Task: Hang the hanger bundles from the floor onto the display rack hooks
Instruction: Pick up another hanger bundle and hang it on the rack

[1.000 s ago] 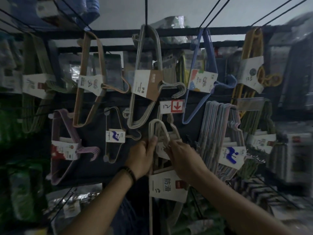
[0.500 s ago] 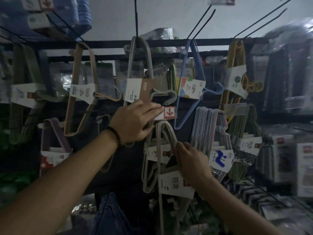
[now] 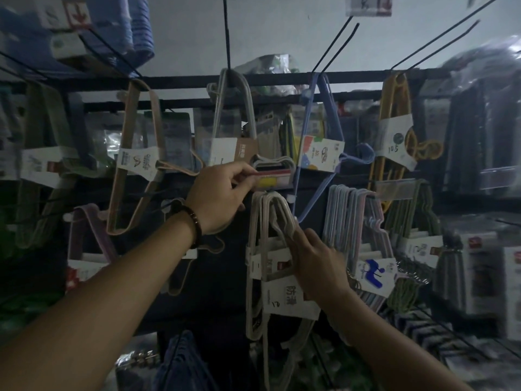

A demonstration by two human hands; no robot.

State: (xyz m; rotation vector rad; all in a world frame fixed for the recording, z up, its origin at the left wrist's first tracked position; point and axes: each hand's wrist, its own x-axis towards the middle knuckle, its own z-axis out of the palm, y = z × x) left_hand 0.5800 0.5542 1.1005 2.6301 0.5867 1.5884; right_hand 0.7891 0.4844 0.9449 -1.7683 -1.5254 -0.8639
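On beige bundle label [image 3: 283,301], "防滑"; on yellow bundle label [image 3: 394,142], "105".

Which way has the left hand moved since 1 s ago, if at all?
Yes, upward. It was below the hook's price tag, at the beige hanger bundle top; now the left hand pinches that tag's left end.

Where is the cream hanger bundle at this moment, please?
Head view, centre: the cream hanger bundle hangs below the price tag, gripped by the right hand, left of the pastel bundle.

Black rack [image 3: 183,80]; hanger bundles [image 3: 321,153] hang from hooks [image 3: 227,38].
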